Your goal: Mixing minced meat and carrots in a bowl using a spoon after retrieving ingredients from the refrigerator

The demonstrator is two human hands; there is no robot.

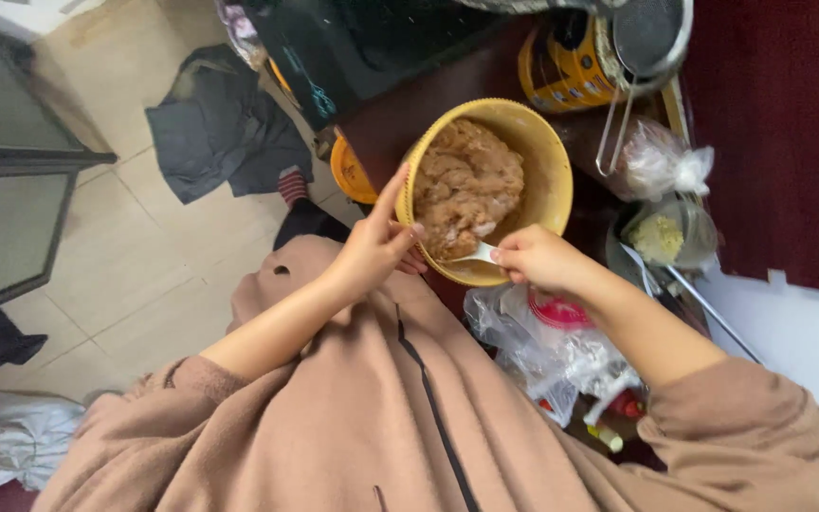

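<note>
A yellow bowl (pixel 550 161) stands tilted toward me, filled with pale minced meat (pixel 466 180). My left hand (pixel 379 242) grips the bowl's near-left rim, thumb raised along the edge. My right hand (pixel 537 258) is closed around a white spoon (pixel 476 253) whose tip sits in the meat at the bowl's lower edge. Both forearms come out of rolled-up tan sleeves.
A yellow tin (pixel 561 66) and a metal strainer (pixel 651 38) sit beyond the bowl. A knotted clear bag (pixel 661 161), a small dish of pale paste (pixel 661 237), crumpled plastic bags (pixel 542 346) and an orange lid (pixel 348 171) surround it. Dark clothes (pixel 225 128) lie on the tiled floor.
</note>
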